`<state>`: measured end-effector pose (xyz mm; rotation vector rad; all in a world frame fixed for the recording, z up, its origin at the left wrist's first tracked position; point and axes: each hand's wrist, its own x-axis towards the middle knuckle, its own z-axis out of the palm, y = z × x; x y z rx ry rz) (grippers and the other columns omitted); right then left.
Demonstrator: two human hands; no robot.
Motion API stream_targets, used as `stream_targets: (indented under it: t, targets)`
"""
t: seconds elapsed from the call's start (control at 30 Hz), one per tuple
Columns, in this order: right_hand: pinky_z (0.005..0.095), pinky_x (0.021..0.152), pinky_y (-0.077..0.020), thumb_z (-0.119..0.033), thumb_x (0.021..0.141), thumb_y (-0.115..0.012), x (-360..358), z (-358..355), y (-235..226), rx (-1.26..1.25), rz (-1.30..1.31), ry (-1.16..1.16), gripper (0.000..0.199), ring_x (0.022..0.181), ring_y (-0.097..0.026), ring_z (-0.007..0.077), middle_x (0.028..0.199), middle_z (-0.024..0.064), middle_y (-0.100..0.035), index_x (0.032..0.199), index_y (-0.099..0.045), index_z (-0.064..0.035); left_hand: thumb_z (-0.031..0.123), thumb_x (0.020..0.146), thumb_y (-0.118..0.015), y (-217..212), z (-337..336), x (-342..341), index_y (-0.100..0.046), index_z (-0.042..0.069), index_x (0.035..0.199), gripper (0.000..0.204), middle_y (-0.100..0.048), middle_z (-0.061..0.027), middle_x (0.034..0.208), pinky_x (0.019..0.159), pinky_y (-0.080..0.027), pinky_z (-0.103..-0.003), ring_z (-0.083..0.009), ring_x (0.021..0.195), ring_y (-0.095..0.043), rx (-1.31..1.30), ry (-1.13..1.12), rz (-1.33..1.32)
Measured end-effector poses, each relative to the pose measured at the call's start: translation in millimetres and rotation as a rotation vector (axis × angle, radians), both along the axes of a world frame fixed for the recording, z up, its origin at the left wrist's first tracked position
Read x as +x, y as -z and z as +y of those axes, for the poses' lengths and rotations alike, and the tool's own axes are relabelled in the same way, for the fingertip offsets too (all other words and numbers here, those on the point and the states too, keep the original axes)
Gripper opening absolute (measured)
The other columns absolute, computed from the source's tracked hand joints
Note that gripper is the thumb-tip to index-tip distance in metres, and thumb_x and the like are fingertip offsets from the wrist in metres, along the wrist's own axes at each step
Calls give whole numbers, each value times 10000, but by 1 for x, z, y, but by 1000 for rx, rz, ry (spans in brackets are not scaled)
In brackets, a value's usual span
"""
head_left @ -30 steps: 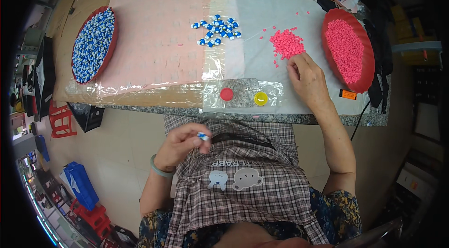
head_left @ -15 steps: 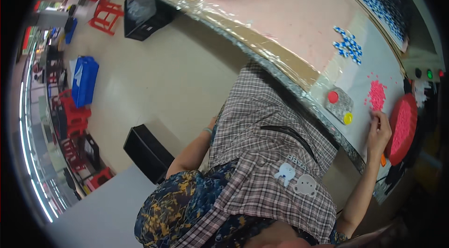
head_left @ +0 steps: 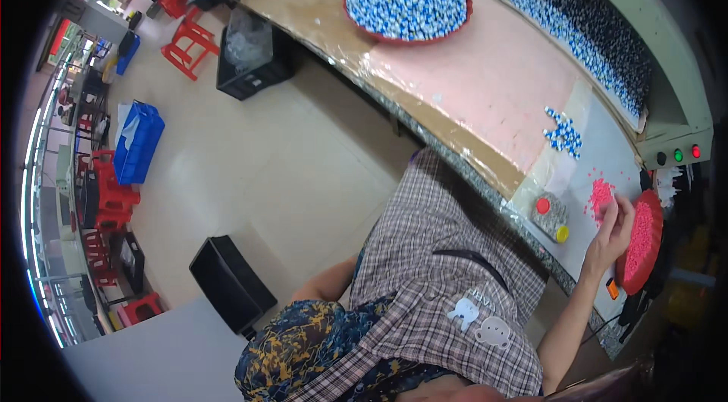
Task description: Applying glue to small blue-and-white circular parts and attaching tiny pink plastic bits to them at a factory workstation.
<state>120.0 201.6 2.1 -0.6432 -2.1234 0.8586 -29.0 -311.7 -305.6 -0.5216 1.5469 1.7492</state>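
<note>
My right hand (head_left: 611, 233) is over the near right of the table, its fingers slightly bent and apart, beside a loose heap of small pink pieces (head_left: 600, 192). Nothing shows between its fingertips. Just right of the hand stands a red tray (head_left: 634, 279) filled with more pink pieces. A grey speckled block (head_left: 553, 218) carrying a red round piece (head_left: 542, 205) and a yellow one (head_left: 561, 233) lies left of the hand. Farther up the table is a small heap of blue-and-white pieces (head_left: 563, 133). My left forearm (head_left: 327, 281) passes behind the checked apron, hiding my left hand.
A red tray (head_left: 413, 41) of blue-and-white pieces stands on the far table. A machine (head_left: 694, 133) with lit buttons and a bed of such pieces borders the right. An orange-handled tool (head_left: 612, 288) lies near the right edge. Black bins (head_left: 231, 281) and a blue crate (head_left: 138, 144) stand on the floor.
My view has tilted, bringing the far tray and machine more fully in. My right hand's fingertips have lifted from the pink heap's near edge and now spread slightly beside it.
</note>
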Motion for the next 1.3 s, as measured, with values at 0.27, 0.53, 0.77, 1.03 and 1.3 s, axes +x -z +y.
stream_targets:
  t: [0.27, 0.53, 0.77, 1.03, 1.3]
  targets:
    - [322, 628, -454, -37, 1021, -501, 95, -102, 52, 62, 4, -274, 135, 624, -514, 180, 746, 94, -565, 964, -592, 44, 109, 982, -509, -54, -38, -45, -646, -58, 1231, 330, -723, -161, 1102, 898, -571, -378, -230, 1039, -697, -62, -167, 209]
    - [378, 713, -520, -85, 989, -546, 161, -30, 210, -146, -655, -699, 169, 774, -648, 258, 909, 164, -652, 1078, -637, 25, 103, 976, -506, -68, -83, -18, -650, -54, 1219, 323, -722, -159, 1097, 888, -570, -373, -225, 1033, -694, -142, -367, 330]
    - [373, 767, -528, -112, 997, -548, 147, -14, 222, -375, -802, -628, 220, 869, -648, 266, 1020, 182, -638, 1165, -601, 21, 97, 971, -504, -40, -11, -38, -654, -51, 1208, 317, -721, -157, 1093, 880, -570, -369, -221, 1027, -692, -127, -204, 294]
    - [368, 829, -538, -141, 1007, -551, 245, -78, 188, -951, -917, -6, 300, 978, -647, 276, 1147, 203, -623, 1263, -560, 16, 91, 965, -502, 38, 176, -95, -658, -47, 1195, 311, -720, -156, 1089, 870, -569, -364, -216, 1021, -690, -50, 503, 36]
    - [363, 890, -547, -171, 1017, -553, 253, -122, 205, -1366, -815, 152, 391, 1086, -646, 285, 1273, 223, -607, 1361, -518, 12, 85, 959, -500, 51, 186, -114, -662, -44, 1183, 305, -718, -154, 1084, 861, -568, -359, -211, 1015, -687, -77, 789, -31]
